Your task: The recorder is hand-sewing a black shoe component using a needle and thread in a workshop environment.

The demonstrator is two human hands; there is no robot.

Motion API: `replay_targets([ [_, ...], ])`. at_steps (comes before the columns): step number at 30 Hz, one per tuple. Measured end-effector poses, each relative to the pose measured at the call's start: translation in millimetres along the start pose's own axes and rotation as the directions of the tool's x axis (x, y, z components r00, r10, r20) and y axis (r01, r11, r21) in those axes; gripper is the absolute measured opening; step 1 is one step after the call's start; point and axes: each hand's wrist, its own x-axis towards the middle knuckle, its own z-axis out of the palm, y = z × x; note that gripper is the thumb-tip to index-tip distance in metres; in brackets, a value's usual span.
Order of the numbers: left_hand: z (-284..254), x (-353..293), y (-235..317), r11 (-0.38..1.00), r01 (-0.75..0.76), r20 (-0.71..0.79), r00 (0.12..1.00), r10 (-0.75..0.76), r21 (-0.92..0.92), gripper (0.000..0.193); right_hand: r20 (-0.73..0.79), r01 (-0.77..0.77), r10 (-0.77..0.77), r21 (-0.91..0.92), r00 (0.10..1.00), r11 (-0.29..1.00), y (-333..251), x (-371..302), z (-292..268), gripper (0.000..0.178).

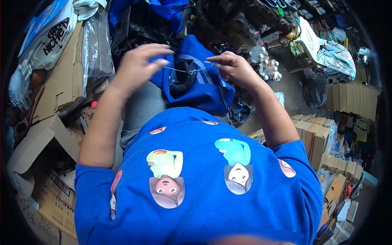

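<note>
Head view: White thread (198, 70) bows btwn a person's two bare hands over the lap, crossing a black ribbed-edged piece (182, 83), exact kind unclear, which sits on blue cloth (220, 96) w/ a paler stripe. L hand (136, 67), blurred, is on the thread's L side, thumb & index apart at the tips; can't tell if it grips the strand. R hand (239, 73), opp., has fingers drawn together, pinched on the thread's R end. Grey trousers (145, 102) show L of the cloth; the person wears a blue T-shirt (204, 192) w/ cartoon figures. Far L: clear plastic wrap (96, 51) next to flattened cardboard (61, 92); small red ball (94, 105) just beside the L forearm. Near L: open cardboard box (30, 145). Far ctr.: blue plastic bag (167, 12). Far R: white bottles (269, 69) grouped nr. a white plastic chair (308, 43), multicolored fabric (337, 59) draped on it. Brown cardboard stack (353, 98) stands R, w/ more cardboard pieces (335, 192) strewn near R.
</note>
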Motion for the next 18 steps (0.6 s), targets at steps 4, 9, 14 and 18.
replay_targets([
  [4,32,32,15,0.994,0.105,0.324,0.941,-0.094,-0.015,0.023,0.014,0.172,-0.171,-0.07,0.985,0.983,-8,17,11,0.016],
  [9,34,47,-2,0.997,0.079,0.468,0.881,-0.069,-0.002,0.021,0.084,0.282,-0.27,-0.212,0.959,0.936,-7,24,11,0.017],
  [14,41,47,-16,0.818,0.436,0.605,0.784,-0.141,-0.374,0.02,0.099,0.275,-0.267,-0.08,0.958,0.958,3,23,21,0.015],
  [18,41,43,-24,0.672,0.546,0.651,0.749,-0.123,-0.501,0.024,0.015,0.239,-0.238,-0.008,0.971,0.971,9,11,32,0.016],
])
